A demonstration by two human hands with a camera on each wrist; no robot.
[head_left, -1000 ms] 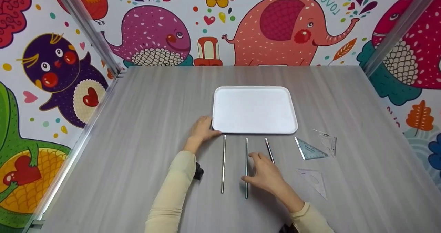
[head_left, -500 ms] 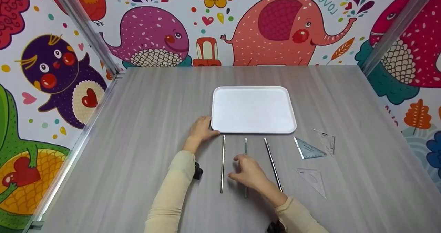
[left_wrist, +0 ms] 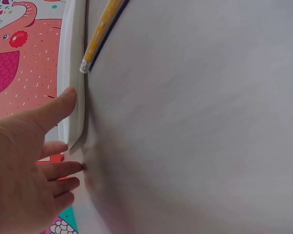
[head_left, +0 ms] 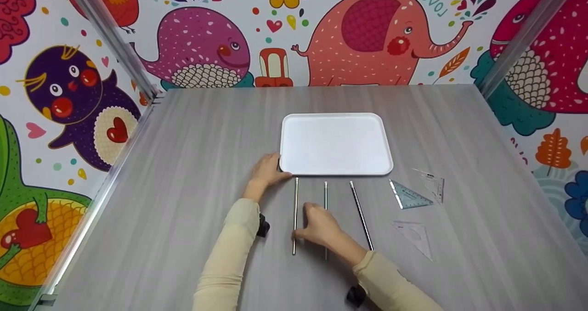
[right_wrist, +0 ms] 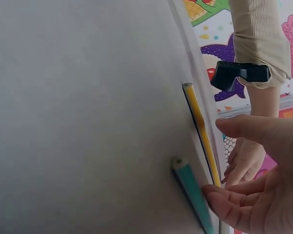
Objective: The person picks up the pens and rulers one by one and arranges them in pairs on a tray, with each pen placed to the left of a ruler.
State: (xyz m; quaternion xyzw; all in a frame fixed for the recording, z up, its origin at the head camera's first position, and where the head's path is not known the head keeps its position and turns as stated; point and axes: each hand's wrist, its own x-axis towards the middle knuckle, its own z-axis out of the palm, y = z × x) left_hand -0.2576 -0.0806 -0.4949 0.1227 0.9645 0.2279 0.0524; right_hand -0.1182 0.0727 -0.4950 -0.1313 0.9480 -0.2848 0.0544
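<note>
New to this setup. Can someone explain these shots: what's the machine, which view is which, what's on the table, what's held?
There's no machine: a person works with two bare hands. The wide view is shot from the person's head, looking forward and down; the two close-ups come from the left and right wrists.

On the table lie a white tray, three pencils (one yellow, one green, one dark) and three see-through set squares.

The left hand touches the tray's near left corner. The right hand is by the yellow and green pencils, fingers apart. Neither seems to grip anything.
</note>
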